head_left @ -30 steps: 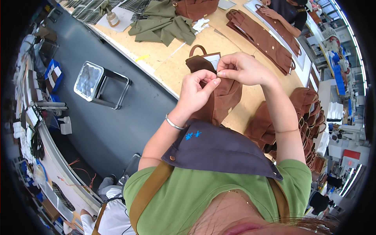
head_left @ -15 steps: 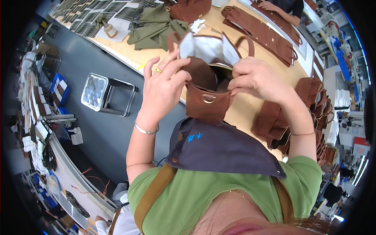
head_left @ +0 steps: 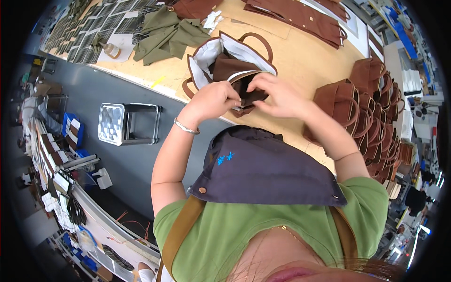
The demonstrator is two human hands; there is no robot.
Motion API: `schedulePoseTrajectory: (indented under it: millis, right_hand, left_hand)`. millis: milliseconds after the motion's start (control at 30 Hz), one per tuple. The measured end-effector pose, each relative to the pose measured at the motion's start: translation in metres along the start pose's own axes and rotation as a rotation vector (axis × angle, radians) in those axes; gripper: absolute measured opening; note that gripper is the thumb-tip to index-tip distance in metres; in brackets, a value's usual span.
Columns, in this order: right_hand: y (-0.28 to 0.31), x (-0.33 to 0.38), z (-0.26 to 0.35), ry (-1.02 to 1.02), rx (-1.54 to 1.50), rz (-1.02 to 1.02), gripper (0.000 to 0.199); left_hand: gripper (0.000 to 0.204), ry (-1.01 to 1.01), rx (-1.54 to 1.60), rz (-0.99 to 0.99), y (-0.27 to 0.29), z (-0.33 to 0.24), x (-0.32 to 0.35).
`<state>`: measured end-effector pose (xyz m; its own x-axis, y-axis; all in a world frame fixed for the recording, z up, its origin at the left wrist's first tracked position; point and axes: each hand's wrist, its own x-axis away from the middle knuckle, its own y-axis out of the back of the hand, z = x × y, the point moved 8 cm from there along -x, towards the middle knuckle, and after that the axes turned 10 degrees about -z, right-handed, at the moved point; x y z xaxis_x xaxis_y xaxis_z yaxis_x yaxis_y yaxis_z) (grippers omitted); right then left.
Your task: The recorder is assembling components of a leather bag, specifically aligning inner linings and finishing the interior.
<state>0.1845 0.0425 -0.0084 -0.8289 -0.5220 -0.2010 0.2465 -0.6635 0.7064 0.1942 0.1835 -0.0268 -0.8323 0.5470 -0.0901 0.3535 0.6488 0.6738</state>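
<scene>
A brown handbag [head_left: 229,35] with white lining stands wide open at the table's near edge, its mouth facing up toward me. Inside it a brown inner pocket with a pale edge can be seen above a dark hollow. My left hand [head_left: 213,99] is closed at the near left rim, its fingers curled in and pinching the edge there. Over the right side of the mouth, my right hand [head_left: 277,96] arches with thumb and fingers apart, the dark interior showing between them. One handle [head_left: 263,42] loops up at the far side; another sticks out at the left.
Brown bags [head_left: 338,101] are heaped on the table [head_left: 300,61] at right. Olive fabric [head_left: 171,33], a glue-like bottle [head_left: 112,50] and dark patterned pieces [head_left: 89,37] lie at far left. Flat brown panels [head_left: 296,19] lie at the back. A metal stool [head_left: 112,124] stands on the floor, left.
The bag has been lowered and turned, its lined mouth now spread open. Both hands have moved down and closer together at its near side. The right hand's fingers have loosened from the rim.
</scene>
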Motion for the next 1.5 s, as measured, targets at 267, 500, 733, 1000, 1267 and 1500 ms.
schedulePoseTrajectory:
  millis: [267, 500, 733, 1000, 1267, 1500]
  right_hand:
    - [-0.042, -0.003, -0.048, -0.323, 0.002, -0.124, 0.028]
    - [-0.028, -0.012, -0.059, -0.406, 0.041, -0.116, 0.013]
    - [0.014, -0.047, -0.007, -0.033, 0.068, -0.162, 0.012]
    - [0.03, -0.068, 0.044, 0.103, -0.117, 0.232, 0.013]
    - [0.039, -0.045, 0.071, 0.184, -0.17, 0.27, 0.015]
    - [0.028, -0.04, 0.023, 0.003, -0.214, 0.177, 0.012]
  left_hand:
    - [0.012, -0.083, -0.433, -0.604, 0.007, -0.01, -0.008]
    - [0.018, -0.255, -0.616, -0.368, -0.015, -0.035, 0.023]
    - [0.009, -0.366, -0.584, -0.532, 0.027, -0.061, 0.014]
    - [0.013, -0.19, -0.239, -0.5, 0.078, -0.066, 0.012]
    - [0.012, -0.312, -0.341, -0.378, 0.08, -0.106, 0.025]
    - [0.01, -0.291, -0.281, -0.248, 0.06, -0.076, -0.005]
